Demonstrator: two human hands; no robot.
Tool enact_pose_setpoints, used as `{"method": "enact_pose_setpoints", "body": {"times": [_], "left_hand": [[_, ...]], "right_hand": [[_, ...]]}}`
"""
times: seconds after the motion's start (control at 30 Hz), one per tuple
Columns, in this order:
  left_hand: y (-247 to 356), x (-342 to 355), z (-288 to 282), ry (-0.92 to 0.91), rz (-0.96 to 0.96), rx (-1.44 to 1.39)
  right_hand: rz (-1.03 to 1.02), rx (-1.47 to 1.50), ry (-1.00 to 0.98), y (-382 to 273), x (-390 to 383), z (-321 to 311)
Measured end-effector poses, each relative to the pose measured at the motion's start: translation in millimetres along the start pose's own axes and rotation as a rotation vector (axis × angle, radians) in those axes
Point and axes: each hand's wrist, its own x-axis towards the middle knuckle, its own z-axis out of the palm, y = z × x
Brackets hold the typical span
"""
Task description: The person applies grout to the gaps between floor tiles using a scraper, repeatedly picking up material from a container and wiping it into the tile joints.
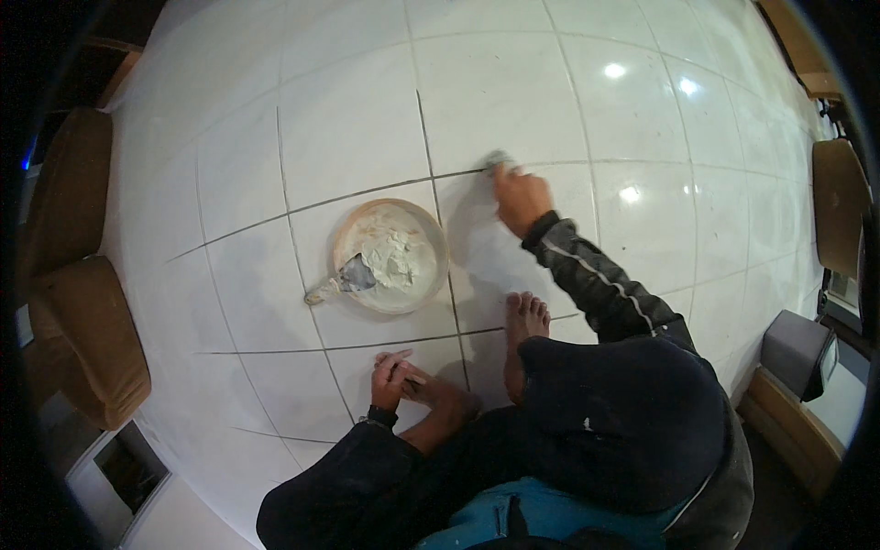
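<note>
My right hand (522,199) reaches forward onto the white tiled floor (513,92). Its fingers press a small grey piece (498,159), too blurred to name, against a tile joint. Joints to its left look dark; those to its right are pale. A round, shallow tub (346,240) stands on the tiles between my hands, holding a mound of white paste (396,259). A putty knife (323,293) leans in it, blade in the paste and handle over the rim. My left hand (389,379) rests by my left foot, fingers loosely stretched and holding nothing visible.
Brown cushioned seats (87,339) line the left side, and another brown cushion (841,206) is at the far right. A grey box-shaped thing (799,353) sits by a wooden edge at right. My bare right foot (526,316) is just behind the tub.
</note>
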Motion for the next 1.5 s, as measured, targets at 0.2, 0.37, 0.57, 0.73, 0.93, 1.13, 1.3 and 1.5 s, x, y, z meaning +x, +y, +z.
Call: {"method": "enact_pose_setpoints", "body": {"times": [0.2, 0.37, 0.57, 0.73, 0.93, 1.13, 1.3, 1.5], "left_hand": [[25.5, 9.8, 2.7, -0.08, -0.178, -0.22], [-15.2, -1.8, 3.4, -0.029, -0.197, -0.204], [11.7, 6.1, 1.5, -0.068, -0.244, -0.236], [-23.1, 0.0, 1.1, -0.04, -0.221, -0.254], [-27.0, -4.3, 1.5, -0.041, -0.264, -0.321], [-16.2, -7.4, 0.3, -0.02, -0.289, -0.317], [11.3, 5.5, 3.1, -0.034, -0.212, -0.183], [14.7, 6.7, 1.7, -0.08, -0.312, -0.286]], "right_hand": [[-0.295, 0.109, -0.028, -22.6, -4.9, 2.2], [-0.33, 0.036, 0.156, -2.1, -11.1, 13.3], [-0.275, -0.004, 0.083, 21.6, -38.2, 35.6], [-0.275, 0.144, -0.1, 20.2, -38.8, -8.8], [0.157, 0.104, 0.032, 61.1, -13.5, -30.6], [0.014, 0.047, 0.023, 15.2, 5.5, 1.6], [-0.183, 0.025, 0.022, -28.5, 7.1, 9.2], [-0.326, 0.184, -0.136, -28.1, 23.8, -16.6]]}}
